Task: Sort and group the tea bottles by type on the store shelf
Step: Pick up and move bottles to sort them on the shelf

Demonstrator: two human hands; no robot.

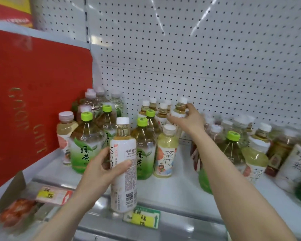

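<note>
Left hand [101, 168] wraps a white-sleeved bottle [123, 164] mid-body, held before the shelf [174, 190] edge. Right hand [189, 119], at 1 o'clock from it, grips the shoulder of a back-row bottle [180, 108] among white-capped ones. Advice: hold low, set upright beside its like. Smooth clear plastic, glossy sleeves, ribbed caps. Green-capped bottles [86, 136] at 9 o'clock look faceted.

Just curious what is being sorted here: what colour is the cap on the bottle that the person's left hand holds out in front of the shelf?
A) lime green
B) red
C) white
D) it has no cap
C: the left hand grips a white-labelled bottle whose cap is plainly white; the green-capped bottles stand behind it.
</note>
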